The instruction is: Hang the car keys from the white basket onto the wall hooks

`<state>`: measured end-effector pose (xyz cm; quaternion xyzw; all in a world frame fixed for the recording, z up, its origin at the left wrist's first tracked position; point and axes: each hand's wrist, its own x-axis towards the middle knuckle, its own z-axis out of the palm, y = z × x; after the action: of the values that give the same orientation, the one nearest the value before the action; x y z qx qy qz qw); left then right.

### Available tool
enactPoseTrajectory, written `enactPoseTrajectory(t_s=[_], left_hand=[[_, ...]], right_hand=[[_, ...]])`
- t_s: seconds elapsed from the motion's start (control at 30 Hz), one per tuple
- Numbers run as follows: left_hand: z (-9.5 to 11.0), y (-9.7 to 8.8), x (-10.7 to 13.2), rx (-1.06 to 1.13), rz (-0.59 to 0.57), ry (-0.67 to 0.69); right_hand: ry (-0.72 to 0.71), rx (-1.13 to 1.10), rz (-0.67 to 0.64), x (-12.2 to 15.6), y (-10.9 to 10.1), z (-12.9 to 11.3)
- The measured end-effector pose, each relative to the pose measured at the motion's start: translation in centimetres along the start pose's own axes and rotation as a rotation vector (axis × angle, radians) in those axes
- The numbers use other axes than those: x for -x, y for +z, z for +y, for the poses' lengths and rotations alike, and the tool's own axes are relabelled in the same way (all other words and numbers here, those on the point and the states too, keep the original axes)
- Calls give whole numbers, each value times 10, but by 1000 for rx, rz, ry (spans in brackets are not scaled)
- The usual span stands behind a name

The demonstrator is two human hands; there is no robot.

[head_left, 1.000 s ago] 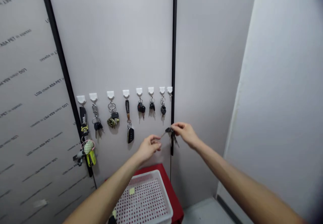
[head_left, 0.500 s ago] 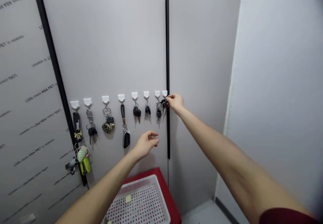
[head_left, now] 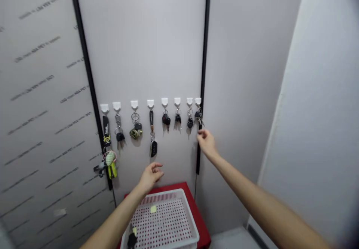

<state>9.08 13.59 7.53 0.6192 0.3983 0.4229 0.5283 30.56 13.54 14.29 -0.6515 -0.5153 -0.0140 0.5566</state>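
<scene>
Several bunches of keys hang in a row from white adhesive hooks on the pale panel. My right hand (head_left: 206, 143) is just below the rightmost key bunch (head_left: 199, 117), apart from it, with loosely bent fingers and nothing visible in them. That bunch hangs from the rightmost hook (head_left: 198, 101). Beside it on the left is another black-headed key bunch (head_left: 190, 122). My left hand (head_left: 150, 177) hovers above the basket's back rim, fingers curled but apart from the thumb, holding nothing. The car key fob (head_left: 153, 149) on a dark strap hangs above it.
Below, a white perforated basket (head_left: 193, 226) rests on a red surface (head_left: 199, 219). It contains yellow slips (head_left: 153, 209) and a dark key-like item (head_left: 132, 240). A lanyard with charms (head_left: 107, 131) hangs far left. A black vertical strip (head_left: 206, 43) runs behind the rightmost keys.
My right hand has let go of the rightmost key bunch and moved down from it. My left hand has lowered toward the basket. The camera view has shifted, showing more of the basket.
</scene>
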Motion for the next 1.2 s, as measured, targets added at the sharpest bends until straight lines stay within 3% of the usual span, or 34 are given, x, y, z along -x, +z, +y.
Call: enactPoseTrajectory(t_s=[0.1,0.13,0.2,0.37,0.5,0.67,0.8,0.83,0.9,0.97,1.03,1.2], left_hand=[[-9,-26,4,-23,168,16],[-3,-34,7,-29,215,57],[22,-46,15,-31,277,202],[109,-60,45,-3,297,614],[137,-63,57,29,284,720],[133,-66,55,20,266,733],[116,-78,47,-60,280,656],[109,-84,43,-85,327,621],[95,-101,33,-126,525,547],[82,-116,21,-157,800,480],[74,-126,7,-201,934,411],[78,-122,-17,-284,769,223]], right_hand=[[-85,-62,-565,52,31,1],[-119,-102,-683,65,39,-5],[-197,-210,-760,80,48,-31],[-372,-637,-512,74,35,-122],[-384,-794,-457,69,29,-157],[-384,-798,-498,73,37,-159],[-333,-729,-541,73,51,-149],[-306,-685,-556,72,57,-146],[-246,-582,-545,68,69,-140],[-216,-487,-457,62,83,-139],[-228,-425,-363,55,96,-142],[-179,-294,-276,43,125,-162]])
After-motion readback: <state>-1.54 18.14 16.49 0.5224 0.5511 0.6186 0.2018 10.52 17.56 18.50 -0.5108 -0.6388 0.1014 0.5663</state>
